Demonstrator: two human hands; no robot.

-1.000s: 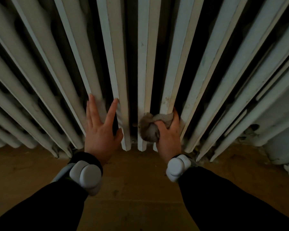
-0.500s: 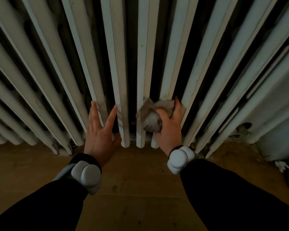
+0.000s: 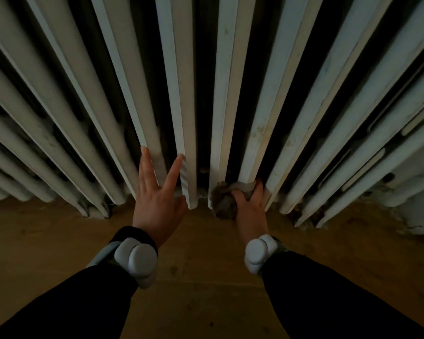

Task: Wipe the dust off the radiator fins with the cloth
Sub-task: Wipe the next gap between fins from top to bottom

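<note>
The right hand (image 3: 251,211) grips the bunched grey cloth (image 3: 224,201) around the foot of one fin (image 3: 257,143), just above the floor (image 3: 206,265); the left hand (image 3: 157,204) rests on neighbouring fins, fingers straight and spread. It seems best to wrap the cloth snug and run it the fin's full length. The pale radiator (image 3: 176,69) looks smudged, with fluff low down.

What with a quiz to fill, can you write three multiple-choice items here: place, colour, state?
1. Where is the crumpled grey cloth? A) at the foot of the white ribbed radiator B) on a chair C) on a shelf
2. The long sleeves are: A) red B) white C) black
3. The left hand is: A) gripping the cloth B) open, fingers spread on the fins C) a fist
Answers: A, the right hand holds it against the fins' lower ends; C, both look black; B, fingers straight.
</note>
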